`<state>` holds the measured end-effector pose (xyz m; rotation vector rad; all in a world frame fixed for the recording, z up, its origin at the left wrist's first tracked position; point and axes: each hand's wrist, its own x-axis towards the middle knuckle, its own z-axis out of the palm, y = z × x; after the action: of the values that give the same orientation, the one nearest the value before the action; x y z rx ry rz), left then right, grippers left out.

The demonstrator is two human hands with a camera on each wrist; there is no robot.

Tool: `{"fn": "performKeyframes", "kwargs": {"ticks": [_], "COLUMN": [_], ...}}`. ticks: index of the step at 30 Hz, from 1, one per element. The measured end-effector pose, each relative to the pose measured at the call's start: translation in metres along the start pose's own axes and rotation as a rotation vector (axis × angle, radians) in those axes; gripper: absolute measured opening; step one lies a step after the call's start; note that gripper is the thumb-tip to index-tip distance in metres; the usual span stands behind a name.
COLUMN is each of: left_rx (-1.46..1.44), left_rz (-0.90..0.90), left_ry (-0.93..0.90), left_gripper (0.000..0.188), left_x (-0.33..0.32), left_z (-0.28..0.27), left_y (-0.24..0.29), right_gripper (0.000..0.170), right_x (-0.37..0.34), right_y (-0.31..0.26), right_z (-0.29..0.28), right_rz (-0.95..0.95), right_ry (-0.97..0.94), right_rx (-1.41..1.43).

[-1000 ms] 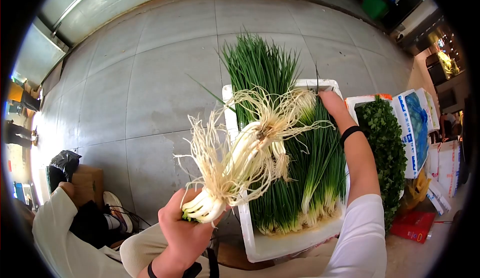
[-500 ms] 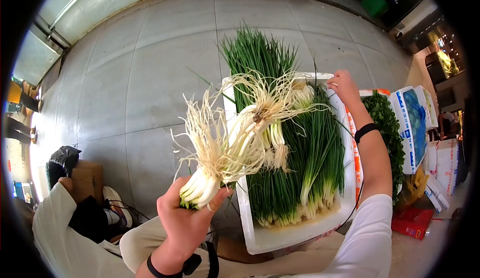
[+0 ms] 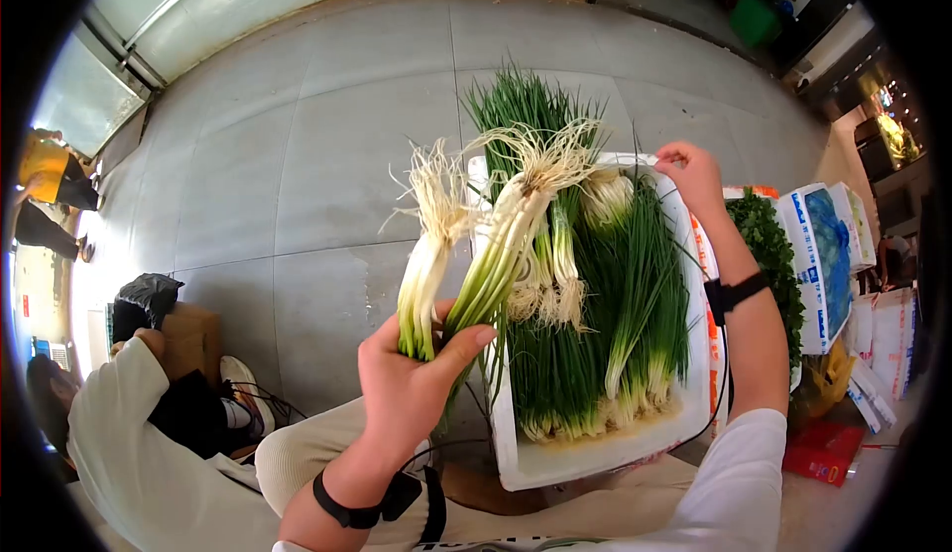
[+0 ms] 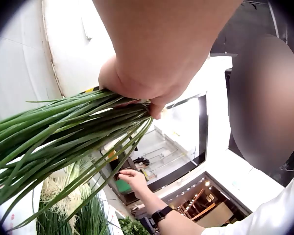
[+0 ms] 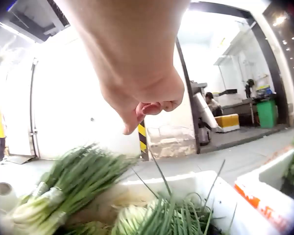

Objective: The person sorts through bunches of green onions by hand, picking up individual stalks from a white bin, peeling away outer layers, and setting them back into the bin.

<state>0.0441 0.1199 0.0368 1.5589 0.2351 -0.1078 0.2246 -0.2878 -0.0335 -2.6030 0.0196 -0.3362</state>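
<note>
Grey floor of large tiles spreads on the left and far side, up to a pale wall. On it, at the left, a brown cardboard box stands beside a black plastic bag. At the right is a white foam box with long straight edges, its near edge close to my legs, and green onions with pale roots lie inside. Beside its right edge are dark green leafy herbs. My left hand is closed around white-stalked spring onions, in two clumps, roots up, near the left edge of the foam box. My right hand is narrow, with fingers curled, near the far right corner.
</note>
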Motion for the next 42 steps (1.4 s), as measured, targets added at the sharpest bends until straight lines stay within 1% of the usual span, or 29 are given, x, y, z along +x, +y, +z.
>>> {"fn": "performKeyframes", "kwargs": {"ticks": [2,4,6,7,9,10,12,14,15,16,18,19,21,22,24,26,28,29,31,32,34,35,36,38,40,41,42], "left_rx": [-0.069,-0.114,-0.226,-0.273,-0.286,-0.295,-0.311,-0.259,-0.260,-0.245,-0.230,-0.186,-0.128,-0.133,-0.062,-0.078,0.055,0.057,-0.155,-0.188,-0.237,-0.213,-0.198,-0.172,0.014,0.029,0.052], "left_rz": [0.002,0.000,-0.022,-0.017,0.005,0.019,0.046,0.089,0.098,0.107,0.119,0.159,0.240,0.240,0.305,0.287,0.312,0.303,0.210,0.163,0.233,0.299,0.294,0.277,0.205,0.172,0.060], "left_ry": [-0.030,-0.063,-0.126,-0.164,-0.199,-0.229,-0.250,-0.285,-0.294,-0.302,-0.311,-0.314,-0.309,-0.316,-0.307,-0.321,-0.377,-0.382,-0.420,-0.387,-0.223,-0.178,-0.174,-0.252,-0.402,-0.456,-0.518], "left_gripper": [0.027,0.029,0.031,0.032,0.031,0.031,0.031,0.032,0.032,0.034,0.035,0.036,0.038,0.038,0.038,0.039,0.036,0.036,0.034,0.031,0.029,0.028,0.028,0.030,0.032,0.034,0.030], "left_x": [-0.003,-0.009,-0.016,-0.020,-0.028,-0.033,-0.041,-0.050,-0.053,-0.057,-0.063,-0.066,-0.075,-0.079,-0.086,-0.091,-0.094,-0.091,-0.084,-0.081,-0.075,-0.071,-0.068,-0.066,-0.067,-0.067,-0.071], "left_z": [-0.002,-0.006,-0.008,-0.010,-0.014,-0.016,-0.018,-0.020,-0.021,-0.022,-0.023,-0.021,-0.017,-0.016,-0.015,-0.016,-0.020,-0.021,-0.023,-0.026,-0.027,-0.030,-0.032,-0.033,-0.034,-0.030,-0.028], "left_y": [0.003,0.008,0.011,0.012,0.014,0.015,0.016,0.019,0.019,0.018,0.014,0.010,0.013,0.015,0.015,0.016,0.022,0.020,0.018,0.017,0.015,0.016,0.019,0.023,0.025,0.022,0.028], "right_gripper": [0.027,0.026,0.022,0.022,0.022,0.021,0.019,0.019,0.023,0.025,0.025,0.025,0.022,0.022,0.018,0.016,0.017,0.017,0.019,0.019,0.022,0.023,0.023,0.023,0.023,0.023,0.023], "right_x": [-0.019,-0.043,-0.073,-0.090,-0.126,-0.142,-0.171,-0.194,-0.203,-0.211,-0.224,-0.229,-0.235,-0.239,-0.247,-0.251,-0.257,-0.259,-0.261,-0.262,-0.263,-0.265,-0.266,-0.268,-0.269,-0.268,-0.268], "right_y": [-0.031,-0.070,-0.101,-0.124,-0.166,-0.177,-0.210,-0.236,-0.242,-0.257,-0.276,-0.279,-0.283,-0.287,-0.294,-0.297,-0.295,-0.294,-0.289,-0.284,-0.272,-0.267,-0.263,-0.257,-0.257,-0.255,-0.253], "right_z": [-0.021,-0.042,-0.058,-0.069,-0.089,-0.093,-0.089,-0.091,-0.088,-0.088,-0.090,-0.087,-0.082,-0.083,-0.084,-0.083,-0.083,-0.082,-0.081,-0.081,-0.078,-0.077,-0.074,-0.068,-0.066,-0.064,-0.063], "right_rz": [0.035,0.049,-0.173,-0.181,-0.103,-0.160,-0.125,-0.087,-0.064,-0.049,-0.040,-0.038,-0.064,-0.062,0.003,-0.010,0.032,0.043,0.030,0.044,0.032,0.000,0.011,0.041,0.035,0.041,0.050], "right_ry": [-0.087,-0.085,0.036,0.045,-0.010,-0.051,-0.067,-0.085,-0.107,-0.108,-0.088,-0.083,-0.041,-0.037,-0.023,0.014,-0.040,-0.040,-0.089,-0.091,-0.147,-0.175,-0.178,-0.193,-0.210,-0.232,-0.255], "right_rx": [0.216,0.177,0.219,0.216,0.302,0.328,0.546,0.614,0.695,0.892,1.003,1.001,1.093,1.086,1.033,1.021,1.097,1.098,1.186,1.186,1.178,1.210,1.215,1.231,1.227,1.236,1.244]}}
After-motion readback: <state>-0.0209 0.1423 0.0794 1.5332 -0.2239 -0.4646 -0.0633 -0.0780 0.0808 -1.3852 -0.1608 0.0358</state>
